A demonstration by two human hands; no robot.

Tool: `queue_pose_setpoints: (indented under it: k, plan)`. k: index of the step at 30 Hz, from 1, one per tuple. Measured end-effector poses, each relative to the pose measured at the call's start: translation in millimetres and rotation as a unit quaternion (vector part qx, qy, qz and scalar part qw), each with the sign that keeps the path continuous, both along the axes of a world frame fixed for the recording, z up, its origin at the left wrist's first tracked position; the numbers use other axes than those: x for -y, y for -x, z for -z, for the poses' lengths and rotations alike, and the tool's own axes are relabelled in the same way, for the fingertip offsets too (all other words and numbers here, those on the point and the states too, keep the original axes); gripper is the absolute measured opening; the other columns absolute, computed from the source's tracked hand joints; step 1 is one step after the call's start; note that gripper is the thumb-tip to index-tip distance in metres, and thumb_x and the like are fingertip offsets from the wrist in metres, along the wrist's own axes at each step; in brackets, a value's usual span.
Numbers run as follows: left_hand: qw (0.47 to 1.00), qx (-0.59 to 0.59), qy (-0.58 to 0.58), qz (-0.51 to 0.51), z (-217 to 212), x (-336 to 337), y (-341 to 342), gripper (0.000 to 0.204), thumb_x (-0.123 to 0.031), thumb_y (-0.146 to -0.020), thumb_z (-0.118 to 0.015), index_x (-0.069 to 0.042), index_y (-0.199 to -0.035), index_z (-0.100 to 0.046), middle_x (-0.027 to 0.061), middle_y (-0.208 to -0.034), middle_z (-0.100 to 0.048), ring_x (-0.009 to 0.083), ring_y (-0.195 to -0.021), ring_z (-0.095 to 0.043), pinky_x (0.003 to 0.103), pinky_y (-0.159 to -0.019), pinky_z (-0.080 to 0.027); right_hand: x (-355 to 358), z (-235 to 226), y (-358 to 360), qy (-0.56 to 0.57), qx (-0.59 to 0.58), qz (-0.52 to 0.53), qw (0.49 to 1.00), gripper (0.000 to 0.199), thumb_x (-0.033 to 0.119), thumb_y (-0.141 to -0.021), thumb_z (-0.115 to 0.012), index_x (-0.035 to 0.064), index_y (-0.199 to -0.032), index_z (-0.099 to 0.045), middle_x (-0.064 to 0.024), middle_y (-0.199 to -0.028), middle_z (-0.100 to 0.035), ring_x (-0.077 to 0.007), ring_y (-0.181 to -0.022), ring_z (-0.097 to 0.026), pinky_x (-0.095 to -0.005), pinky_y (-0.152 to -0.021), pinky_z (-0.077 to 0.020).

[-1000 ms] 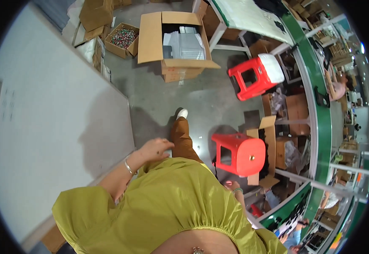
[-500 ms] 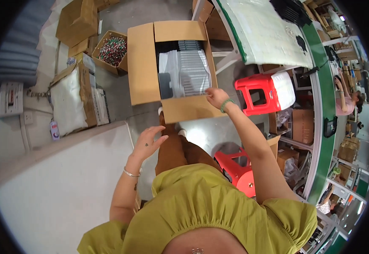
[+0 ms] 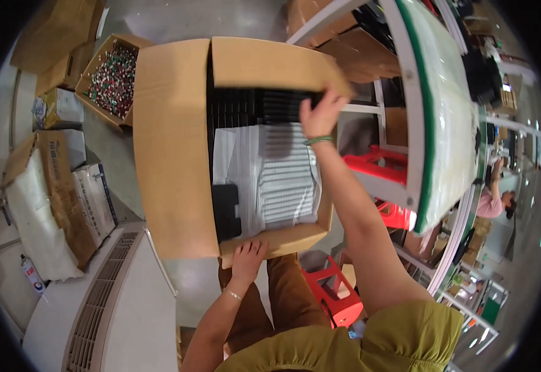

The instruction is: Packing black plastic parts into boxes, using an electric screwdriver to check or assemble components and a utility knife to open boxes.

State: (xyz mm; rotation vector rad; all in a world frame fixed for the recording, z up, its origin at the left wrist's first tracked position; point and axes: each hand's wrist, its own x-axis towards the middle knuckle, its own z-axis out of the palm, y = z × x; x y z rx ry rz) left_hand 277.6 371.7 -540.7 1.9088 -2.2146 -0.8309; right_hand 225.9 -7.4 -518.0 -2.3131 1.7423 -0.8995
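Observation:
A large open cardboard box (image 3: 174, 149) stands before me. Inside, ribbed black pieces (image 3: 236, 108) are stacked at the far side, and rows of pieces in clear plastic wrapping (image 3: 286, 186) lie nearer. A flat black piece (image 3: 226, 211) rests at the box's near left. My left hand (image 3: 247, 260) bends its fingers over the near flap (image 3: 292, 240), its thumb mostly hidden. At the far right corner my right hand (image 3: 323, 115) touches the far flap (image 3: 270, 62), slightly blurred. Its thumb is spread apart from the fingers.
A carton of small multicoloured pieces (image 3: 112, 84) stands far left. Red stools (image 3: 332, 294) are at the right and by my legs. A plastic-covered table (image 3: 444, 124) borders the right, and a white vented cabinet (image 3: 134, 297) the near left.
The box appears nearer and larger. My left hand has come onto its near flap. My right hand has moved from the near right corner to the far flap.

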Motion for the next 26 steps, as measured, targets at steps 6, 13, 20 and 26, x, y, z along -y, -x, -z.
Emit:
queue_pose_setpoints:
  k: [6,13,20,26]
  plan:
    - [0.98,-0.04,0.117,-0.154,9.4,10.9,18.4,0.03,-0.013,-0.068,-0.054,-0.013,-0.098,-0.061,-0.0014,-0.084,-0.054,0.0161,-0.075,-0.051,0.03,-0.064,-0.038,154.1,-25.5,-37.3,0.117,-0.155,-0.246,0.95,0.081,0.038,-0.065,-0.073,0.0014,-0.127,-0.036,-0.0201,-0.131,-0.034,-0.0369,-0.118,-0.036,-0.041,-0.096,-0.0348]
    - [0.97,0.051,0.08,-0.224,11.2,0.9,36.6,0.026,-0.019,-0.07,-0.054,-0.016,-0.096,-0.06,-0.0039,-0.083,-0.053,0.0136,-0.077,-0.052,0.029,-0.065,-0.038,161.0,-13.6,-59.9,-0.018,-0.35,-0.216,0.911,0.104,0.04,-0.058,-0.077,0.0016,-0.137,-0.021,-0.0232,-0.141,-0.02,-0.0377,-0.131,-0.017,-0.0399,-0.107,-0.0213]
    - [0.963,0.038,0.043,-0.262,17.9,-22.1,69.4,0.027,-0.017,-0.072,-0.057,-0.019,-0.099,-0.061,-0.0067,-0.095,-0.058,0.0158,-0.079,-0.05,0.032,-0.072,-0.036,178.3,-30.8,-64.7,0.213,-0.17,-0.303,0.913,0.086,0.046,-0.058,-0.075,0.0049,-0.126,-0.041,-0.0191,-0.125,-0.043,-0.035,-0.114,-0.043,-0.04,-0.094,-0.0385]
    - [0.962,0.082,0.019,-0.26,24.5,-39.2,99.1,0.028,-0.016,-0.072,-0.057,-0.02,-0.1,-0.062,-0.0076,-0.099,-0.057,0.0113,-0.088,-0.052,0.032,-0.074,-0.037,167.5,12.1,-89.4,-0.349,-0.395,-0.388,0.756,0.088,0.056,-0.059,-0.071,0.0117,-0.13,-0.042,-0.0194,-0.116,-0.055,-0.0292,-0.111,-0.051,-0.0335,-0.098,-0.0369]
